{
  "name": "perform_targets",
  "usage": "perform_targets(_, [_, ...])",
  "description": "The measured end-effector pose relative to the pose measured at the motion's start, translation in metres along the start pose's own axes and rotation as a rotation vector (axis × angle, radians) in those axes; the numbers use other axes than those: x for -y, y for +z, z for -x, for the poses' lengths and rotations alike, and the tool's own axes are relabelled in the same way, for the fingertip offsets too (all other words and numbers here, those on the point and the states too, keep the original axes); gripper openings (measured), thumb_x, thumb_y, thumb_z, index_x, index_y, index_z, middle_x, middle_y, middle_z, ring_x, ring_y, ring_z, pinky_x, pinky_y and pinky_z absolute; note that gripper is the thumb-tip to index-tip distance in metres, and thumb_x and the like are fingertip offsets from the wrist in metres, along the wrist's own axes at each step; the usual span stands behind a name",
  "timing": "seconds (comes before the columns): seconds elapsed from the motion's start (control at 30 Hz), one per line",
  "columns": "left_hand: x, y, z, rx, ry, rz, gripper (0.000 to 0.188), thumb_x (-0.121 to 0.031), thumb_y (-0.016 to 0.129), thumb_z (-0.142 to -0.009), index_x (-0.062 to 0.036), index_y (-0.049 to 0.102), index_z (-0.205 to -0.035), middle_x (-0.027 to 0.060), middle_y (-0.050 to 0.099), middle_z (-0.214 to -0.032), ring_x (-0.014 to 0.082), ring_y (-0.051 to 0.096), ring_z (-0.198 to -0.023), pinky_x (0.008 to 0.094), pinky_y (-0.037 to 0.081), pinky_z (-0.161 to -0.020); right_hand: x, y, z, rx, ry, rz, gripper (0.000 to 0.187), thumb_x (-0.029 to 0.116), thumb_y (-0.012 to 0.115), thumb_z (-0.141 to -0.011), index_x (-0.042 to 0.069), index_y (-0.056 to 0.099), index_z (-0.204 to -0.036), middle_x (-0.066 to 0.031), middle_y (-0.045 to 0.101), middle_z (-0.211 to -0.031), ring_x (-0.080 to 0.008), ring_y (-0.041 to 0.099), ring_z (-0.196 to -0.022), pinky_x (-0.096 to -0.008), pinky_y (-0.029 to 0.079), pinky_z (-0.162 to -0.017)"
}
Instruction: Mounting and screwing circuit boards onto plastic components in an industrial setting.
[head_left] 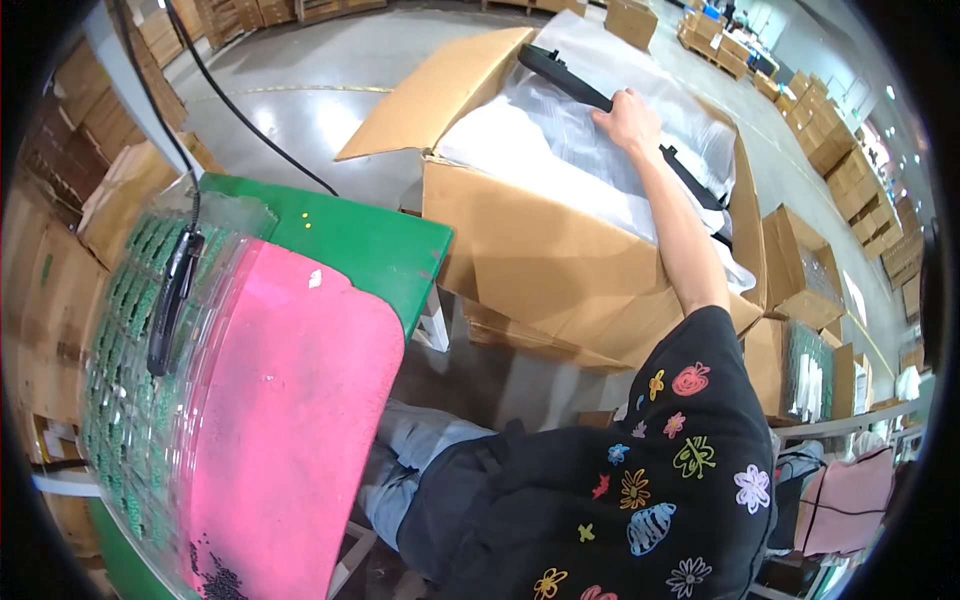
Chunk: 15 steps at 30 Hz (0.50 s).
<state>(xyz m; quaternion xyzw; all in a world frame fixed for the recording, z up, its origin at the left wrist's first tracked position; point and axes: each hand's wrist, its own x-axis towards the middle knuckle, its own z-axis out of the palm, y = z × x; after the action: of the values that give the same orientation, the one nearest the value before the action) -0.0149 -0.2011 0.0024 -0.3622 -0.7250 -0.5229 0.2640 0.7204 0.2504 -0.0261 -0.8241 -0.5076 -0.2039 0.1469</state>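
My right hand reaches over a large open cardboard box. Its fingers are closed round the middle of a long black plastic bar. The bar slants across the box, partly covered by my hand and wrist. Beneath it lies whitish translucent wrapping, which hides whatever is under it. One long flap of the box stands folded outward. My left hand is out of view.
At left, a green table carries a pink mat and clear plastic trays over green. A black corded, pen-shaped tool hangs above them. Small black bits lie on the mat. Smaller open boxes stand at right.
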Motion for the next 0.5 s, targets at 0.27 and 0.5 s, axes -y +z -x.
perform_targets(0.27, [-0.008, 0.019, 0.005, 0.039, 0.011, 0.172, 0.027, -0.025, 0.063, -0.094, -0.001, 0.06, -0.106, 0.0067, 0.059, -0.088, 0.0179, 0.056, -0.078, 0.0297, 0.047, -0.069, 0.017, -0.062, 0.011, 0.235, -0.094, -0.137, 0.057, 0.055, 0.074, -0.072, -0.001, 0.07, -0.081, -0.0217, 0.069, -0.085, -0.0334, 0.067, -0.079, -0.0407, 0.052, -0.071])
perform_targets(0.5, [-0.023, 0.034, 0.017, 0.086, 0.053, 0.216, 0.027, -0.028, 0.058, -0.096, -0.0005, 0.059, -0.099, 0.0075, 0.058, -0.086, 0.0193, 0.055, -0.077, 0.0307, 0.046, -0.073, 0.033, -0.141, 0.026, -0.281, -0.218, -0.082, 0.05, 0.048, 0.073, -0.077, -0.001, 0.063, -0.08, -0.0157, 0.059, -0.087, -0.0323, 0.062, -0.08, -0.0416, 0.049, -0.07])
